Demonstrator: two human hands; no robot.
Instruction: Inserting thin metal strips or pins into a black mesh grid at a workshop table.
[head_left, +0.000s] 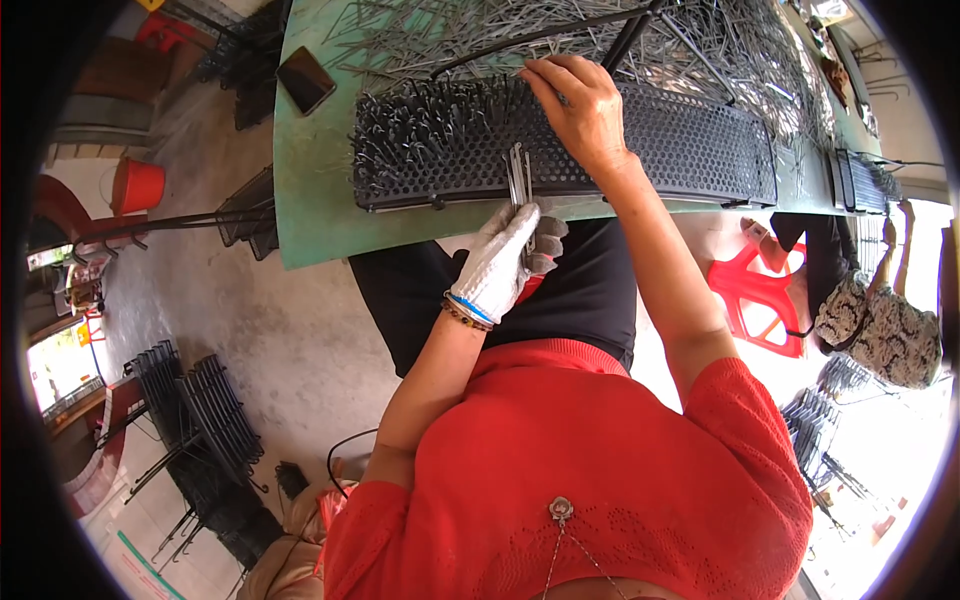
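A long black perforated metal panel [690,150] lies along the table edge in front of me. Many thin dark metal strips [415,135] stick up from the holes of its left part. My left hand [505,260], in a white glove with grey fingertips, is closed round a small bundle of metal strips [518,178] just below the panel's near edge. Bare, my right hand [580,105] reaches over the panel's middle, beside the last filled holes. Its thumb and fingers are pinched together near the far edge; what they hold is too small to make out.
On the green table [310,190] are a dark phone [305,80] and a heap of loose strips [460,35] behind the panel. Black rods [625,40] rise over the panel. A red stool [755,285] and a co-worker [880,325] are at right; black racks [215,410] stand at left.
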